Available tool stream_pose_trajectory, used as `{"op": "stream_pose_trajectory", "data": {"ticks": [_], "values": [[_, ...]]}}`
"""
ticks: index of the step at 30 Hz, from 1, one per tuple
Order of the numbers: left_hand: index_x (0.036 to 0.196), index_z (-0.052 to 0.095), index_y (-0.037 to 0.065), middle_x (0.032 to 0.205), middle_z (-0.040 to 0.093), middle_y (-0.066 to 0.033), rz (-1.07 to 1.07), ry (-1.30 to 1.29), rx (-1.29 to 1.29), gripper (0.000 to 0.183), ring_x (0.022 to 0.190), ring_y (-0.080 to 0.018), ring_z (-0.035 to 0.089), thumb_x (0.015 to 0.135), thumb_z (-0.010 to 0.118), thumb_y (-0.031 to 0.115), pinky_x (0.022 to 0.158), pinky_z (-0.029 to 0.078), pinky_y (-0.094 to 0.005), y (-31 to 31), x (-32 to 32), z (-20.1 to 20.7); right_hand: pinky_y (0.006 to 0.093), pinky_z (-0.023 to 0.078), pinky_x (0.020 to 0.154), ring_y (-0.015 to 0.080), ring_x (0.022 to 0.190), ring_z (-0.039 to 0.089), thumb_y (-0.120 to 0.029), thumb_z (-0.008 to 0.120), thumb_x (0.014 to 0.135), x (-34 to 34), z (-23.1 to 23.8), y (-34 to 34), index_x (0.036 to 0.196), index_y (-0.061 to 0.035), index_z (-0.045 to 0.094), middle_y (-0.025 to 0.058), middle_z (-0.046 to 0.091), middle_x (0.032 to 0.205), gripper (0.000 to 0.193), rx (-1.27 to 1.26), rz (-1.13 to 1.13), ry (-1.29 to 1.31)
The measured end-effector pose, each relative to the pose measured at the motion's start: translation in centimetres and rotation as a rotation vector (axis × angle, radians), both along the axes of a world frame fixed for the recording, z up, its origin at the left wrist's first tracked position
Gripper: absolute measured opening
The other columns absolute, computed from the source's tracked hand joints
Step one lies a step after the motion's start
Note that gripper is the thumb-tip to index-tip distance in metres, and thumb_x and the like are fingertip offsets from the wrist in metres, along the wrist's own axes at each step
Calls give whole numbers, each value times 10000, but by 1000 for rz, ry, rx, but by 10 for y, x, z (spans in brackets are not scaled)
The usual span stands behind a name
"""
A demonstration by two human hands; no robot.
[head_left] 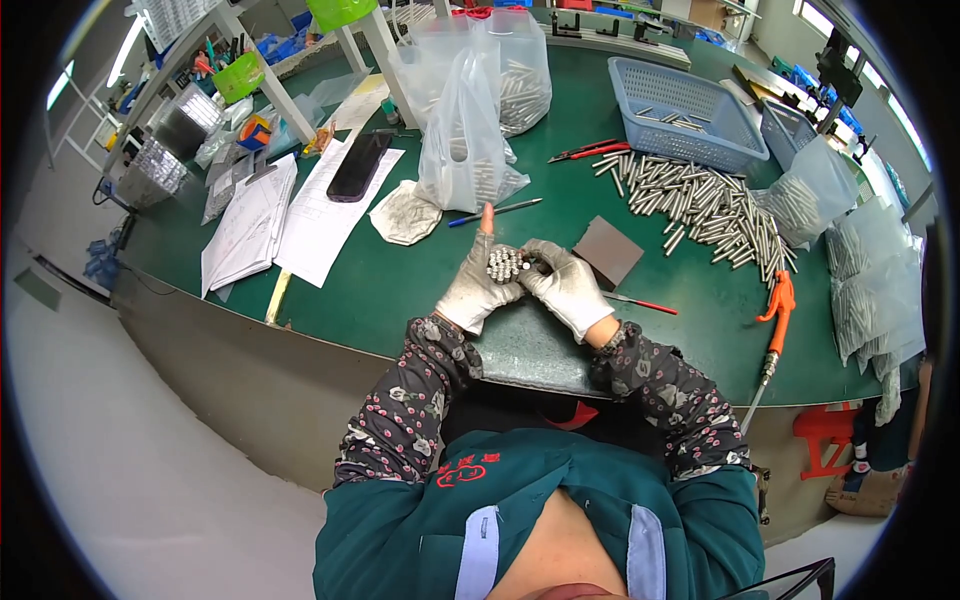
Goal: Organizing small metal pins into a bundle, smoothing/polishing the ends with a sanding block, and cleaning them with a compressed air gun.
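Both my hands wear white work gloves with bare fingertips and meet above the table's near edge. Wrapped in my left hand [474,285] is a bundle of metal pins [504,264], their round ends facing up; one bare digit points away from me. My right hand [562,287] is closed at the bundle's right side, its fingertips pressed together there; what they pinch is too small to make out. Beneath the hands lies a grey metal plate [535,345]. Close by on the right are a brown square sheet [608,252] and a red-handled thin tool [642,303].
A heap of loose pins [700,210] spreads before a blue basket [690,118]. Bagged pins [465,150] stand at the far middle, more bags [870,275] at right. An orange air gun [779,310] lies right; papers [320,220] and a phone [360,167] lie left.
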State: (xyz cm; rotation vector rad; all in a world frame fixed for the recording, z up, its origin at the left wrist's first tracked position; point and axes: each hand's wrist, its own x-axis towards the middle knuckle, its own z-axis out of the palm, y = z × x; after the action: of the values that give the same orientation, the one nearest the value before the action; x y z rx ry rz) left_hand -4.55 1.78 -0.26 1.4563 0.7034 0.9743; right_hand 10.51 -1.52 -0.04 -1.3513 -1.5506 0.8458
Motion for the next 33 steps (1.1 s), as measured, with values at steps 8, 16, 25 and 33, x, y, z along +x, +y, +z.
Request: {"op": "stream_pose_trajectory", "data": {"ticks": [8,16,25,33], "values": [[1401,-4,232,917,527,-26,-5,54,46,1113,799,-110,509,577,665,-104,736,446,-222,5,-1,-6,240,459,730,125,794,580,-121,613,764,-1,3,0,1053,16,532,92,611,877,330,-8,11,29],[1403,38,216,905,527,-16,-58,44,12,1086,811,-112,512,567,652,-107,769,434,-223,3,-1,-2,262,471,734,171,823,594,-128,615,764,2,-11,-1,1069,18,528,118,612,905,349,8,21,92],[1401,89,147,909,537,5,-89,6,-11,1065,839,-100,514,554,691,-85,809,408,-223,0,-1,0,288,490,712,228,819,629,-149,620,758,3,-16,-5,1051,11,545,159,624,893,343,79,10,102],[1402,81,190,893,535,-2,-31,89,50,1045,813,-100,517,589,680,-82,768,439,-217,2,-1,-2,230,458,754,114,812,572,-99,624,770,0,-6,-1,1081,37,513,88,605,890,358,-10,27,53]]}}
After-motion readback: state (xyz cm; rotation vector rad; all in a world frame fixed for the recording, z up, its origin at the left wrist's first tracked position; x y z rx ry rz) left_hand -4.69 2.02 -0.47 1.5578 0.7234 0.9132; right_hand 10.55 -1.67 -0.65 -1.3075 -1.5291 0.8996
